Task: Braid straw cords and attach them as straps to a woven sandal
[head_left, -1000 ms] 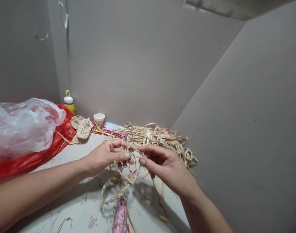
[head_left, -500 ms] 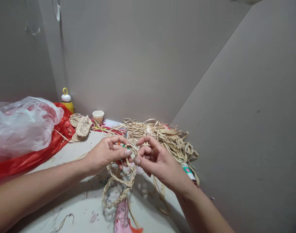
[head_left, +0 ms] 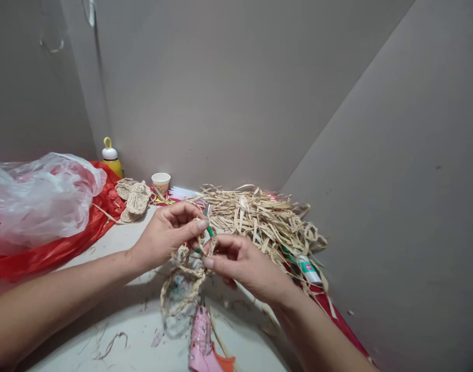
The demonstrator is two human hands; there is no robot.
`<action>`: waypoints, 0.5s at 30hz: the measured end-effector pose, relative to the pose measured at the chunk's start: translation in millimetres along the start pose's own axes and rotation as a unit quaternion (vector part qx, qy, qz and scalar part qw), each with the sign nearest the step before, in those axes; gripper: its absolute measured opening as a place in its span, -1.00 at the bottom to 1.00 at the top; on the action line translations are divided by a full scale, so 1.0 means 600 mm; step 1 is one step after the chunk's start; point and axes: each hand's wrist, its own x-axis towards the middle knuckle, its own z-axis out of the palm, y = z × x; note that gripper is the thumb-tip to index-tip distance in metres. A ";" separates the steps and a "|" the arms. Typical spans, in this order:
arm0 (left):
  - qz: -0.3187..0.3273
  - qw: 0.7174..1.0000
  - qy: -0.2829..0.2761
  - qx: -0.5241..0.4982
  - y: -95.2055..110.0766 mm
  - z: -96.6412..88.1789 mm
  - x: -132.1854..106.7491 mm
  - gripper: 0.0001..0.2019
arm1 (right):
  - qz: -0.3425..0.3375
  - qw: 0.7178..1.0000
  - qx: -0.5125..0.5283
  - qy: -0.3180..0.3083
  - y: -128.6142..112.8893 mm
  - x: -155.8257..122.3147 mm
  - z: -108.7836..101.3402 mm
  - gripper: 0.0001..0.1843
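My left hand [head_left: 167, 233] and my right hand [head_left: 239, 263] meet over the middle of the white table [head_left: 120, 310]. Both pinch the top of a braided straw rope [head_left: 184, 281], which hangs in loops down to the tabletop. The left fingers are curled on the braid from the left, and the right thumb and forefinger grip it from the right. A green-handled tool [head_left: 209, 230] shows between the two hands. Just below the braid lies a pink glue gun [head_left: 200, 341].
A heap of loose straw strips [head_left: 259, 217] lies behind my hands, with a glue tube [head_left: 309, 268] at its right edge. At the back left are small woven straw sandals [head_left: 134, 199], a paper cup [head_left: 161, 182], a yellow bottle [head_left: 112, 157], and clear and red plastic bags [head_left: 38, 201]. Grey walls close in.
My hands have come closer together and pinched the braid more tightly; the right fingers curled from stretched to gripping. The view shifted, showing more of the glue gun and tube.
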 end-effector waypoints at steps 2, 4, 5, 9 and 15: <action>0.007 1.000 0.007 0.008 0.003 -0.001 0.000 -0.78 | -0.006 1.000 0.001 0.000 0.001 -0.001 -0.004 -0.73; 0.017 1.000 0.019 0.017 0.005 -0.003 0.001 -0.79 | -0.006 1.000 0.013 0.001 0.001 -0.002 -0.008 -0.73; 0.023 0.999 0.024 0.021 0.006 -0.003 0.001 -0.79 | -0.007 1.000 0.021 0.002 0.002 -0.002 -0.009 -0.73; 0.046 0.997 0.040 0.041 0.008 -0.006 0.002 -0.81 | -0.014 0.998 0.055 0.032 0.002 0.001 -0.012 -0.73; 0.060 0.996 0.048 0.049 0.012 -0.008 0.000 -0.81 | -0.021 0.984 0.158 0.078 -0.006 0.000 -0.017 -0.73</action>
